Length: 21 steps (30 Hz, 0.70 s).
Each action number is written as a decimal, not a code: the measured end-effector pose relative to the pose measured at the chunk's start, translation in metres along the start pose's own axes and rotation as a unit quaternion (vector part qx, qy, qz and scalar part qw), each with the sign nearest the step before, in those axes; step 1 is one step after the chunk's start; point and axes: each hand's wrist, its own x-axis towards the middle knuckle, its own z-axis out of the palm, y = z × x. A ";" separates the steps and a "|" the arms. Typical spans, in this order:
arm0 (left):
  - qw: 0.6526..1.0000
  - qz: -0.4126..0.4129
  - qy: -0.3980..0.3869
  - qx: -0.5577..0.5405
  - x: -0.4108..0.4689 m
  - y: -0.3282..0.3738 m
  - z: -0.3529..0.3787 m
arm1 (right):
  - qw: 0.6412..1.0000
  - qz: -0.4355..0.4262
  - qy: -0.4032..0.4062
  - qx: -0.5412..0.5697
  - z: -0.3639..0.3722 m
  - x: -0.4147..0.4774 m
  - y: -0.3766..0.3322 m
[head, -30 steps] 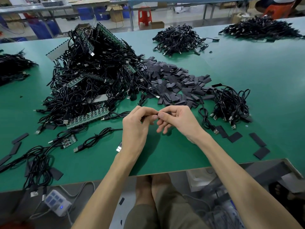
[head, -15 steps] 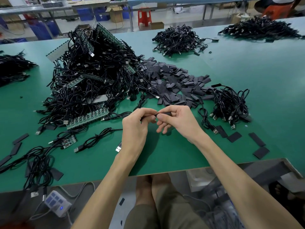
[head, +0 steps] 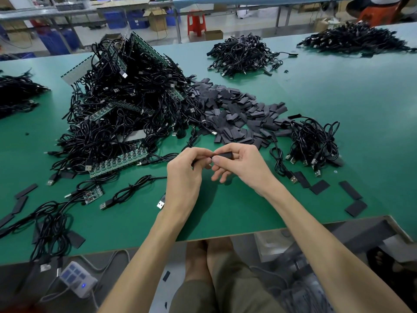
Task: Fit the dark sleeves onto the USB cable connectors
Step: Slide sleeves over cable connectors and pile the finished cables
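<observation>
Both hands meet above the green table [head: 237,208] near its front edge. My right hand [head: 240,166] pinches a dark sleeve [head: 223,155] between thumb and forefinger. My left hand [head: 185,170] grips the end of a black USB cable [head: 135,188] whose connector is hidden in the fingers; the cable trails left and its other plug [head: 161,203] lies by the wrist. The sleeve's left end touches my left fingertips. A heap of loose dark sleeves [head: 237,114] lies just behind the hands.
A big tangle of black cables with green circuit boards [head: 119,114] fills the left. A smaller cable bundle [head: 313,141] lies right, with flat sleeves [head: 350,190] near the front right edge. Further cable piles [head: 241,55] sit at the back. A power strip [head: 75,280] lies below the table edge.
The hands have drawn slightly apart, and the dark sleeve now shows between my right thumb and forefinger, where before the fingertips covered it.
</observation>
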 end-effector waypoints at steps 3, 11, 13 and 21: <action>1.000 0.012 0.004 0.011 0.000 0.001 0.000 | 1.000 -0.012 0.002 -0.013 -0.001 0.001 0.000; 1.000 0.011 0.001 0.020 0.000 0.001 0.001 | 1.000 -0.013 -0.002 0.003 -0.001 0.001 0.002; 1.000 0.011 0.003 0.021 -0.001 0.000 0.001 | 1.000 -0.010 -0.002 0.013 -0.001 0.001 0.002; 1.000 0.010 0.002 0.021 -0.001 0.001 0.001 | 1.000 -0.015 0.005 0.025 -0.001 0.000 0.002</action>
